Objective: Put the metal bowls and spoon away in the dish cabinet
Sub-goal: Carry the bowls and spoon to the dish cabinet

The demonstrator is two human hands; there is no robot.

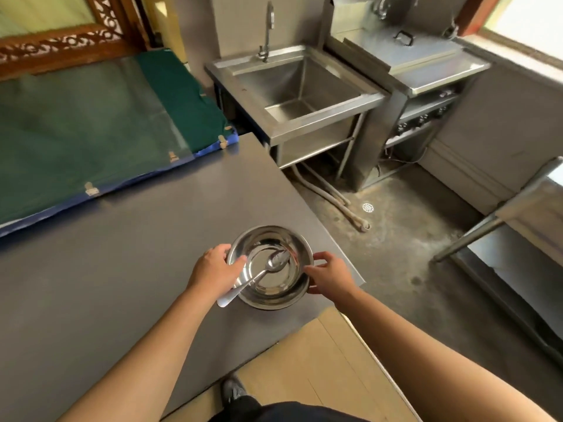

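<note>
Barely under way, the job stands like this: your metal bowls (270,267), apparently nested one in another though the count is hard to read, sit near the right corner of the grey table (122,254), with the spoon (257,274) lying inside, its handle poking out over the near-left rim. No dish cabinet can be made out from the head view, so by the look of it nothing is stowed yet and the whole carry remains. Your left hand (214,269) curls around the left rim, thumb hooked over the edge just beside the spoon handle; your right hand (329,274) cups the opposite rim, fingers partly curled against the outer wall. Both forearms reach forward from the bottom of the frame. Whether the bowls are lifted or resting on the table, you cannot tell.
</note>
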